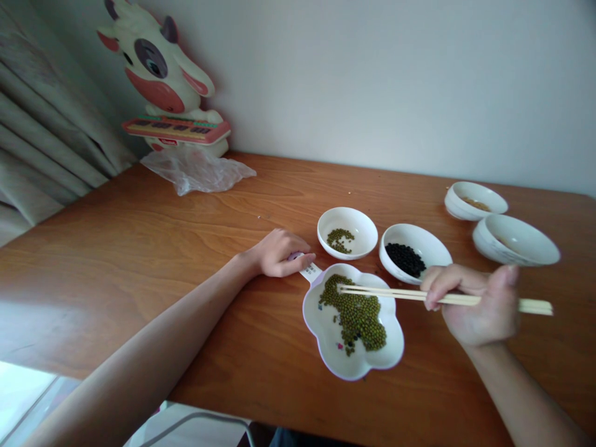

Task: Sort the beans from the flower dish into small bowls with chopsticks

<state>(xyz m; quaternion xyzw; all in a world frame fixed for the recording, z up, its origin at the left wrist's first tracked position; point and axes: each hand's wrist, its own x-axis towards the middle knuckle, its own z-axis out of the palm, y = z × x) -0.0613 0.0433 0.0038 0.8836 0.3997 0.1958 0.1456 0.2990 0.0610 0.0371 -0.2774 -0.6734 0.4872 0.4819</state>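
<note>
Dish (326, 326) is pinched by its handle (311, 271) in the left grip (282, 253), forearm (186, 335) stretched out; chopsticks (395, 292) are pinched pretty much level in the right grip (488, 320), tips at the beans (361, 316).

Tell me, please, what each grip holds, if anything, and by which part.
The left grip holds the dish by its handle; the right grip holds the chopsticks near their thick ends.

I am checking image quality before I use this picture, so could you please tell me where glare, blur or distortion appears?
Head view: pale glare lies on the left part of the table; head view: the right hand looks slightly soft, from motion or focus I cannot tell; head view: the rightmost bowl looks stretched sideways; head view: many green beans remain distinguishable.
</note>
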